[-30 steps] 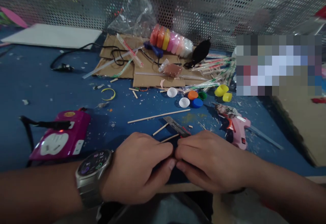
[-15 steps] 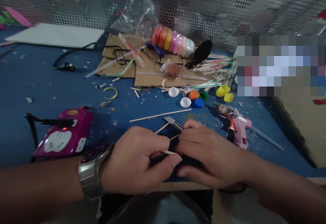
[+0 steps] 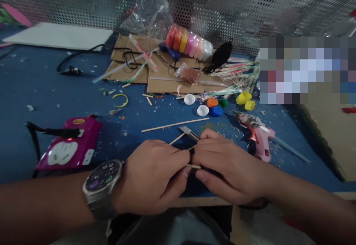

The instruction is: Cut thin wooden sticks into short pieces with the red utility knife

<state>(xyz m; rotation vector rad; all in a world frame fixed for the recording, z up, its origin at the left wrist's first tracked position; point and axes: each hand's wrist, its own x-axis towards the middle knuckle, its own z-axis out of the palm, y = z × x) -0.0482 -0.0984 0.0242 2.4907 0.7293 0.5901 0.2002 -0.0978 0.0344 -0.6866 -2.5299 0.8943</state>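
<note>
My left hand (image 3: 155, 176), with a watch (image 3: 102, 178) on the wrist, is closed with thumb and forefinger pinching a thin wooden stick (image 3: 194, 166). The stick's pale end sticks out towards my right hand (image 3: 225, 163). My right hand has its fingers curled beside the left one, almost touching it. The blade of a utility knife (image 3: 189, 133) comes out from under the right fingers, pointing up and left; its handle is hidden by the hand. Another thin stick (image 3: 177, 139) lies by the blade, and a longer wooden stick (image 3: 175, 125) lies just beyond.
A pink glue gun (image 3: 263, 143) lies right of my hands, a magenta box (image 3: 72, 143) with a cable to the left. Bottle caps (image 3: 212, 102), cardboard (image 3: 172, 86), bundled sticks (image 3: 236, 72) and packed coloured clay (image 3: 189, 43) lie behind. A perforated metal panel (image 3: 91, 3) closes the back.
My left hand has turned and moved slightly right, so its watch face now shows and less of the pinched stick is visible. My right hand has hardly moved.
</note>
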